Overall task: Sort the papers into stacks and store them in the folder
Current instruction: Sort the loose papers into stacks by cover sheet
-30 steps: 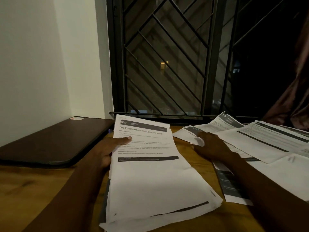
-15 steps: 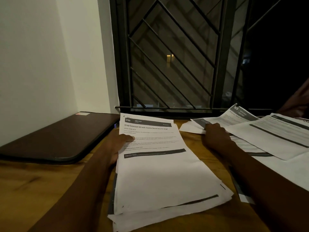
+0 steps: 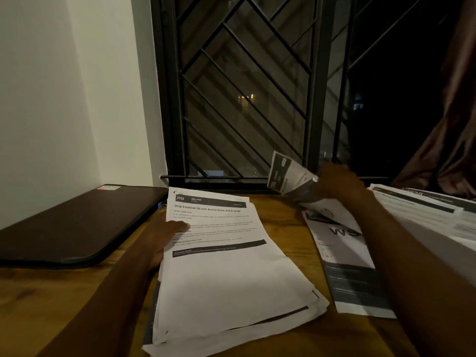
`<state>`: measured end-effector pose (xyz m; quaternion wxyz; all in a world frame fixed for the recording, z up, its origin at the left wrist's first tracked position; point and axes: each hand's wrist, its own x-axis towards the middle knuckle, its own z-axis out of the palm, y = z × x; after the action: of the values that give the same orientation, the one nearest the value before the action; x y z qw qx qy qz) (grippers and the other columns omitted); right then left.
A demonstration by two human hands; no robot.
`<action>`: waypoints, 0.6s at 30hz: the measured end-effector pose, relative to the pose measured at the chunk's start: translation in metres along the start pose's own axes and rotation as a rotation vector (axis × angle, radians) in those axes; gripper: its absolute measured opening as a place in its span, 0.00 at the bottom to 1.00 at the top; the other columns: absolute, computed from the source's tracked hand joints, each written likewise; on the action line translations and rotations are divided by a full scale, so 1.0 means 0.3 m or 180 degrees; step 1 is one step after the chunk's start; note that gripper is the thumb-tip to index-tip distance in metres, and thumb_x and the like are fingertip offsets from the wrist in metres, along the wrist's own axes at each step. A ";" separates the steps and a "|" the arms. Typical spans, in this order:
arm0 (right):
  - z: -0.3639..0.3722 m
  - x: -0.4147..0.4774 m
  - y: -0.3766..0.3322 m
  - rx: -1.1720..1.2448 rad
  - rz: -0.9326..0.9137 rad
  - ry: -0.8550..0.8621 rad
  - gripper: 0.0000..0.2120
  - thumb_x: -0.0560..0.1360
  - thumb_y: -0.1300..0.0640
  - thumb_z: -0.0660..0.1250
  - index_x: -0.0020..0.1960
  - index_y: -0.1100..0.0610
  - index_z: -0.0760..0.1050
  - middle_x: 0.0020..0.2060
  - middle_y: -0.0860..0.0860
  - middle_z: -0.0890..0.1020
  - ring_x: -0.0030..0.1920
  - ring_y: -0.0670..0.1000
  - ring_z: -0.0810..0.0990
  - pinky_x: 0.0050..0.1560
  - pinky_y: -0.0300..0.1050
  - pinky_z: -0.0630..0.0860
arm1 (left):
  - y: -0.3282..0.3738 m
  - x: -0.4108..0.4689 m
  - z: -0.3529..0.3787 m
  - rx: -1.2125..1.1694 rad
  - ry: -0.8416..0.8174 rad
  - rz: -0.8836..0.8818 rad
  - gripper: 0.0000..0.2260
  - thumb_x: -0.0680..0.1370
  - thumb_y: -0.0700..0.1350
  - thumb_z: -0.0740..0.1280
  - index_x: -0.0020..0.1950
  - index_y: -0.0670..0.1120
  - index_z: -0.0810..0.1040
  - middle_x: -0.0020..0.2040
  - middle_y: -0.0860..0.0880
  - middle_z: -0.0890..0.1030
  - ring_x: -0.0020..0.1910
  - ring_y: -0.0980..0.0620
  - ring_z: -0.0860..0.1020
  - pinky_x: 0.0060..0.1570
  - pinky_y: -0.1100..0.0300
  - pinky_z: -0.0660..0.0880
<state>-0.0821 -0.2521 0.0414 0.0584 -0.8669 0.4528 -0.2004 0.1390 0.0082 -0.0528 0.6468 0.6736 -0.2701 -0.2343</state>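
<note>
My right hand (image 3: 337, 184) has just picked up one grey and white printed sheet (image 3: 288, 176) from the messy loose white papers (image 3: 425, 217) at the right edge of the brown wooden table (image 3: 288, 222). A moment ago that hand lay on them. Now it pinches the sheet up in the air near the back edge. I think this page goes to a pile next. My left hand (image 3: 164, 235) has stayed put, gripping the left edge of the stack of white printed papers (image 3: 226, 274) in the middle, thumb on top. The dark flat folder (image 3: 77, 225) lies shut at the back left corner.
</note>
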 end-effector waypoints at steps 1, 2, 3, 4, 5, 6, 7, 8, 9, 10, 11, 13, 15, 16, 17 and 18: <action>0.008 -0.002 0.003 -0.0007 -0.0008 0.0036 0.26 0.70 0.49 0.72 0.64 0.58 0.73 0.58 0.59 0.76 0.57 0.60 0.76 0.57 0.54 0.75 | -0.001 0.001 -0.001 0.0008 0.0009 0.0015 0.11 0.78 0.29 0.63 0.53 0.43 0.78 0.52 0.39 0.82 0.44 0.43 0.82 0.42 0.52 0.77; 0.004 -0.002 -0.002 -0.0025 -0.0038 0.0082 0.22 0.71 0.50 0.71 0.62 0.58 0.74 0.57 0.58 0.77 0.56 0.60 0.76 0.56 0.53 0.75 | 0.000 0.001 -0.001 0.0001 0.0008 0.0012 0.11 0.78 0.30 0.63 0.52 0.44 0.78 0.51 0.39 0.82 0.43 0.44 0.82 0.41 0.53 0.78; -0.009 0.000 -0.009 0.0007 -0.0064 0.0116 0.20 0.73 0.51 0.69 0.62 0.59 0.75 0.58 0.59 0.77 0.56 0.59 0.76 0.55 0.52 0.75 | -0.002 0.001 -0.002 -0.0010 0.0015 0.0001 0.10 0.78 0.30 0.63 0.52 0.44 0.78 0.50 0.40 0.82 0.42 0.44 0.82 0.40 0.53 0.78; -0.023 0.005 -0.013 0.0092 -0.0108 0.0132 0.19 0.75 0.52 0.68 0.62 0.60 0.74 0.59 0.59 0.77 0.57 0.59 0.76 0.56 0.52 0.74 | -0.003 0.001 -0.001 -0.0012 0.0016 -0.0008 0.10 0.77 0.30 0.64 0.54 0.43 0.77 0.50 0.41 0.83 0.42 0.45 0.82 0.37 0.55 0.79; -0.032 0.016 -0.014 0.0196 -0.0134 0.0073 0.19 0.75 0.52 0.67 0.63 0.61 0.74 0.60 0.59 0.76 0.57 0.59 0.76 0.56 0.51 0.74 | -0.002 0.001 0.000 -0.0007 0.0026 -0.0013 0.11 0.77 0.30 0.64 0.56 0.41 0.77 0.49 0.41 0.83 0.42 0.45 0.82 0.35 0.56 0.80; -0.034 0.021 -0.013 0.0292 -0.0172 -0.0011 0.19 0.76 0.53 0.67 0.63 0.61 0.75 0.59 0.60 0.77 0.57 0.59 0.77 0.56 0.51 0.75 | -0.002 0.002 0.002 -0.0019 0.0032 -0.0024 0.11 0.77 0.30 0.64 0.58 0.40 0.76 0.49 0.41 0.82 0.42 0.44 0.82 0.35 0.56 0.80; -0.035 0.014 -0.013 0.0341 -0.0203 -0.0104 0.18 0.76 0.53 0.68 0.62 0.61 0.75 0.58 0.60 0.78 0.56 0.58 0.77 0.55 0.50 0.75 | -0.001 0.002 0.004 -0.0036 0.0041 -0.0050 0.12 0.77 0.30 0.64 0.59 0.39 0.76 0.50 0.40 0.82 0.43 0.43 0.82 0.37 0.54 0.79; -0.032 0.005 -0.014 0.0329 -0.0228 -0.0175 0.19 0.74 0.52 0.70 0.61 0.61 0.76 0.57 0.59 0.79 0.55 0.58 0.78 0.55 0.50 0.76 | -0.001 0.001 0.006 -0.0070 0.0043 -0.0070 0.13 0.77 0.30 0.64 0.60 0.39 0.75 0.51 0.39 0.82 0.44 0.42 0.81 0.40 0.52 0.78; -0.027 0.002 -0.012 0.0309 -0.0214 -0.0206 0.22 0.72 0.51 0.72 0.61 0.61 0.76 0.57 0.58 0.79 0.55 0.57 0.78 0.56 0.50 0.76 | -0.001 0.001 0.005 -0.0079 0.0048 -0.0078 0.12 0.77 0.30 0.64 0.60 0.39 0.76 0.52 0.38 0.82 0.45 0.41 0.81 0.42 0.51 0.78; -0.024 -0.001 -0.008 0.0319 -0.0178 -0.0211 0.25 0.70 0.49 0.74 0.61 0.60 0.75 0.57 0.58 0.79 0.55 0.57 0.78 0.56 0.51 0.76 | -0.001 0.002 0.005 -0.0084 0.0036 -0.0062 0.12 0.77 0.30 0.64 0.59 0.40 0.77 0.53 0.39 0.82 0.45 0.41 0.81 0.42 0.51 0.78; -0.026 -0.007 -0.009 0.0385 -0.0167 -0.0161 0.28 0.68 0.47 0.75 0.62 0.60 0.75 0.57 0.58 0.79 0.55 0.57 0.78 0.56 0.51 0.76 | 0.000 0.003 0.003 -0.0079 0.0019 -0.0048 0.12 0.77 0.30 0.64 0.57 0.41 0.77 0.53 0.39 0.82 0.46 0.41 0.82 0.42 0.51 0.79; -0.051 -0.021 -0.015 0.0735 -0.0183 -0.0107 0.30 0.69 0.43 0.73 0.61 0.62 0.74 0.56 0.59 0.79 0.51 0.57 0.78 0.48 0.49 0.77 | 0.002 0.002 -0.001 -0.0164 -0.0031 -0.0083 0.12 0.78 0.30 0.63 0.56 0.42 0.78 0.55 0.37 0.82 0.48 0.39 0.82 0.44 0.48 0.81; -0.096 -0.052 -0.031 0.1264 -0.0200 -0.0077 0.27 0.75 0.41 0.64 0.60 0.63 0.74 0.55 0.60 0.80 0.49 0.58 0.79 0.42 0.47 0.75 | 0.000 0.003 -0.006 -0.0247 -0.0063 -0.0134 0.14 0.78 0.29 0.63 0.61 0.40 0.77 0.57 0.36 0.81 0.52 0.35 0.81 0.51 0.43 0.79; -0.124 -0.068 -0.040 0.1423 -0.0228 0.0068 0.26 0.78 0.42 0.60 0.62 0.63 0.73 0.56 0.60 0.79 0.52 0.60 0.78 0.46 0.47 0.74 | -0.003 0.007 -0.008 -0.0272 -0.0058 -0.0147 0.15 0.77 0.29 0.63 0.63 0.39 0.76 0.58 0.36 0.81 0.54 0.34 0.80 0.54 0.41 0.78; -0.158 -0.084 -0.048 0.1459 -0.0306 0.0287 0.24 0.80 0.44 0.58 0.64 0.62 0.72 0.58 0.60 0.78 0.55 0.60 0.77 0.50 0.48 0.72 | -0.001 0.006 -0.009 -0.0297 -0.0050 -0.0158 0.16 0.77 0.29 0.63 0.65 0.38 0.75 0.59 0.35 0.81 0.55 0.33 0.80 0.57 0.40 0.76; -0.194 -0.102 -0.059 0.1499 -0.0440 0.0600 0.21 0.81 0.47 0.58 0.66 0.60 0.71 0.59 0.59 0.77 0.57 0.59 0.76 0.53 0.48 0.70 | -0.002 0.011 -0.012 -0.0336 -0.0037 -0.0173 0.17 0.77 0.29 0.62 0.66 0.38 0.74 0.60 0.35 0.80 0.57 0.32 0.79 0.59 0.38 0.74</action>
<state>-0.1075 -0.2124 0.0906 0.2023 -0.8358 0.3368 -0.3836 0.1439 0.0086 -0.0532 0.6732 0.6443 -0.2427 -0.2695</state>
